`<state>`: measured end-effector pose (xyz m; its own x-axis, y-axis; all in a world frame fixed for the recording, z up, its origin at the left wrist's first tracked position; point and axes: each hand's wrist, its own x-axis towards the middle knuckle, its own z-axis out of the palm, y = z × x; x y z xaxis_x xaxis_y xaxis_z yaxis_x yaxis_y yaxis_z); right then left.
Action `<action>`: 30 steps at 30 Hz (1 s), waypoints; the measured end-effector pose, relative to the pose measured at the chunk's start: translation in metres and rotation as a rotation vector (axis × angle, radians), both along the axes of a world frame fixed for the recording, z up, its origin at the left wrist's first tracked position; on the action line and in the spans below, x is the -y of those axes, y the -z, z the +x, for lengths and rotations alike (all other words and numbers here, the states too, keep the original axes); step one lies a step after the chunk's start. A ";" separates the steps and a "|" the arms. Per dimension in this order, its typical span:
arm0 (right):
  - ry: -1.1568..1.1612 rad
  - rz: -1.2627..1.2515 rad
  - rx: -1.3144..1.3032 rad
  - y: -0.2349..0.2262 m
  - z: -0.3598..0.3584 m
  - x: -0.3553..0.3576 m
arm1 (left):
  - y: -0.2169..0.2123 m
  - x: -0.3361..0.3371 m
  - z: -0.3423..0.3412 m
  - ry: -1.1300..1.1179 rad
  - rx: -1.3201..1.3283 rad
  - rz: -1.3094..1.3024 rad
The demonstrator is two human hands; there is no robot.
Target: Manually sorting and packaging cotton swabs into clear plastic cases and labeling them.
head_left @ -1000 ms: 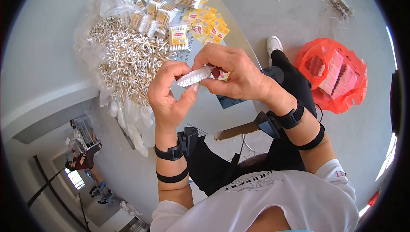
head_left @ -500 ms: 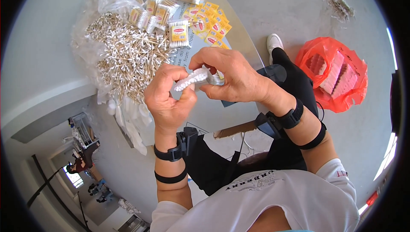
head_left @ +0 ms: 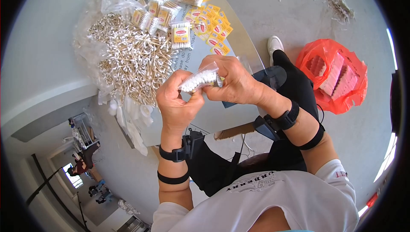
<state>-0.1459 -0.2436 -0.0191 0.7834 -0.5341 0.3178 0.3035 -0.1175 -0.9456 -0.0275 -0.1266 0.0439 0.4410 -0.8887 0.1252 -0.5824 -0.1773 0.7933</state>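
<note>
- Left hand (head_left: 177, 99): fingers closed around the near end of a small clear packet of cotton swabs (head_left: 200, 79), held in the air above the surface (head_left: 38, 57).
- Right hand (head_left: 234, 82): pinching the packet's far, open end, fingers curled over it.
- Packet of cotton swabs: between both hands, white tips bunched inside; appears filled but whether it is sealed cannot be told.
- Loose swab pile (head_left: 132, 59): large heap on a clear plastic sheet, left of the hands; judged as stock not yet packed.
- Finished packets (head_left: 164, 10): about a dozen, lying at the far edge of the pile.
- Yellow label cards (head_left: 211, 20): scattered, right of the finished packets.
- Red plastic bag (head_left: 335, 76): on the floor, far right, holding pink items.
- Progress: an early share done; most swabs are loose.
</note>
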 end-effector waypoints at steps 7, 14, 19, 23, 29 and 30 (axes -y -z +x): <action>-0.090 -0.027 0.027 -0.017 -0.005 0.014 | -0.019 0.004 0.012 0.154 0.038 -0.167; 0.064 -0.082 0.135 -0.004 -0.002 0.019 | -0.016 0.027 0.028 0.243 -0.001 -0.079; 0.245 0.198 -0.098 0.003 -0.010 0.035 | -0.019 0.124 0.115 -0.119 -0.214 -0.195; 0.285 0.157 -0.153 0.009 -0.011 0.043 | 0.001 0.208 0.209 -0.258 -0.223 -0.209; 0.319 0.130 -0.237 0.016 -0.017 0.063 | 0.049 0.274 0.266 -0.449 -0.379 0.080; 0.325 0.149 -0.239 0.016 -0.017 0.064 | 0.051 0.272 0.282 -0.388 0.137 0.150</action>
<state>-0.1626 -0.3073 -0.0353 0.6092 -0.7915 0.0487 0.0435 -0.0280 -0.9987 0.2545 -0.3983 -0.0073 0.7343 -0.6732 0.0875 -0.5478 -0.5114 0.6621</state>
